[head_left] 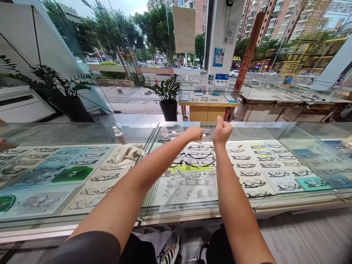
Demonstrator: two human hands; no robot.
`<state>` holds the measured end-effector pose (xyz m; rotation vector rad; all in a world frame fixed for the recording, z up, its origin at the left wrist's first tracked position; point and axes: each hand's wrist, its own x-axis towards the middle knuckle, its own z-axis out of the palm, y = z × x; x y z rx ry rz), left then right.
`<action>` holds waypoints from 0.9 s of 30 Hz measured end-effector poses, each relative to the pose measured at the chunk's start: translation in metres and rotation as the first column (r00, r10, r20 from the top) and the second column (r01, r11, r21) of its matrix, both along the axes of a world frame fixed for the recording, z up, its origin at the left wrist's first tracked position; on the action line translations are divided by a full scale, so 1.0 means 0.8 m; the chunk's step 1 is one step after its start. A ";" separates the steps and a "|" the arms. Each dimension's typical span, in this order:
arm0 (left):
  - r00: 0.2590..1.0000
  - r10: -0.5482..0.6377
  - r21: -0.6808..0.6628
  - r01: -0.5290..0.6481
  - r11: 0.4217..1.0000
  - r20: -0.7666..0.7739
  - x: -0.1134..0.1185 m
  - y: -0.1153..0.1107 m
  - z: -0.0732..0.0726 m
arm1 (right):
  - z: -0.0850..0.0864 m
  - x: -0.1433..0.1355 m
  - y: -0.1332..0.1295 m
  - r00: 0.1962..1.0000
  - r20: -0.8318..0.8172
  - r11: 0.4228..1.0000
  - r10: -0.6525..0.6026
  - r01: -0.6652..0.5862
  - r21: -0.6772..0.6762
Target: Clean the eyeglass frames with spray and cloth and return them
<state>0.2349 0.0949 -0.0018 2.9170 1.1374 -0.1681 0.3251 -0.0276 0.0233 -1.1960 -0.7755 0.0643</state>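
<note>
My left hand (194, 133) is closed, knuckles up, over the far part of the glass counter. To its right, my right hand (222, 131) is curled into a fist with the thumb on top. A narrow gap separates the two hands. Part of a dark-rimmed pair of eyeglasses (205, 135) shows in that gap; whether either hand touches it I cannot tell. The fingers hide whatever they may hold. Nearer me, rows of eyeglasses (200, 155) lie in the display case, some on a yellow strip (192, 168).
On the counter's left stand a small white spray bottle (119, 135) and a crumpled beige cloth (130, 153). Glass display cases (165, 211) stretch across both sides. Beyond are a potted plant (168, 106), a wooden display table (208, 103) and large windows. Another person's hand (4, 145) shows at far left.
</note>
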 end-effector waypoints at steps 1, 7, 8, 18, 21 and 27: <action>1.000 -0.006 -0.001 0.006 1.000 0.011 0.000 0.001 0.000 | 0.001 -0.001 0.000 1.000 0.014 1.000 0.003 -0.003 0.005; 0.986 -0.028 0.025 0.025 0.999 0.162 -0.002 -0.001 0.013 | 0.002 -0.005 -0.001 0.999 0.031 0.999 0.031 -0.032 0.033; 0.979 -0.030 0.030 0.025 0.999 0.202 -0.004 -0.003 0.017 | 0.002 -0.005 -0.001 0.999 0.038 0.998 0.036 -0.038 0.052; 0.711 0.070 -0.013 -0.085 0.996 0.700 -0.062 -0.015 0.045 | -0.005 -0.015 -0.001 0.980 0.188 0.992 0.067 -0.086 0.093; 0.381 0.209 -0.222 -0.011 0.975 0.901 -0.107 -0.024 0.038 | -0.008 -0.025 0.001 0.975 0.160 0.986 0.155 -0.163 0.038; 0.073 0.429 -0.435 0.109 0.894 0.900 -0.210 -0.056 0.012 | -0.016 -0.064 0.004 0.871 0.066 0.874 0.486 -0.485 -0.027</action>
